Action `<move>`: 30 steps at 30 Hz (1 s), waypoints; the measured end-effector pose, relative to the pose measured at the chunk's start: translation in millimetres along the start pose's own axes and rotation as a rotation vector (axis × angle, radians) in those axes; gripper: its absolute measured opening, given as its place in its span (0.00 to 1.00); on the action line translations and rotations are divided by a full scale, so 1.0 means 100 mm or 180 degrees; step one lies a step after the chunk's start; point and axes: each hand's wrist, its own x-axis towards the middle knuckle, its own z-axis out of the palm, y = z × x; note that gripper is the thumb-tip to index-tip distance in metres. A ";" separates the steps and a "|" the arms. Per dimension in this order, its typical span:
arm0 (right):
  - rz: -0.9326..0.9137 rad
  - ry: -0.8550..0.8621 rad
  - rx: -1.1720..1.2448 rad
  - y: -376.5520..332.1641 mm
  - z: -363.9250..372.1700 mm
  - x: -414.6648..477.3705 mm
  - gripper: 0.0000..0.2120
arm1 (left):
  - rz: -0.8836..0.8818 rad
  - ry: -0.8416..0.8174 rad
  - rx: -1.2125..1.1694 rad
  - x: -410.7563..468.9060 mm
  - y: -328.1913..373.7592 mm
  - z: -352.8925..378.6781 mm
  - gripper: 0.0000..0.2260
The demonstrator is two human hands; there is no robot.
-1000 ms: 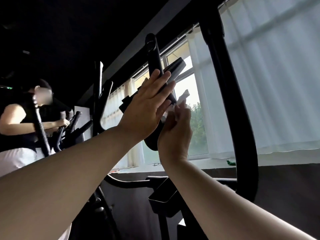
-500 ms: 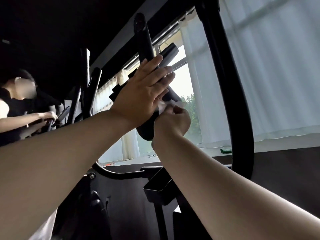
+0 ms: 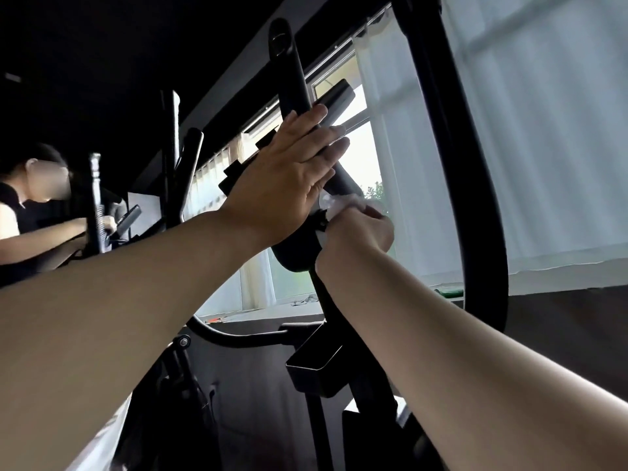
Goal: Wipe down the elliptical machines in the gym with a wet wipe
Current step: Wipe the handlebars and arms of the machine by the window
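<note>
A black elliptical machine fills the middle of the head view. Its console [image 3: 299,253] sits on a dark post, with a black handle [image 3: 289,73] rising behind it. My left hand [image 3: 289,178] lies flat with straight fingers against the console's back. My right hand [image 3: 360,232] is curled round a white wet wipe [image 3: 339,202] and presses it to the console's right edge. Most of the wipe is hidden inside the fist.
A thick black curved handlebar [image 3: 475,198] stands close on the right. A black tray [image 3: 314,363] juts from the post below the console. Another person [image 3: 30,212] works at a machine on the left. White curtains [image 3: 543,130] cover the window behind.
My right hand slid down the console's right edge with the wipe and closed into a fist. The left hand stayed flat on the console. The camera view shifted a little.
</note>
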 end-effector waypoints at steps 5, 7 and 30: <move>-0.0055 -0.0278 0.0190 -0.06 0.07 -0.08 0.16 | 0.0029 -0.0071 0.0001 -0.01 -0.03 -0.02 0.17; -0.0555 -0.0428 0.0027 0.05 0.13 -0.15 0.23 | 0.0006 -0.0069 0.0010 -0.01 -0.02 -0.02 0.18; -0.0518 -0.0054 0.0359 0.25 -0.08 0.28 0.19 | 0.0089 -0.0082 0.0025 0.00 -0.04 0.03 0.18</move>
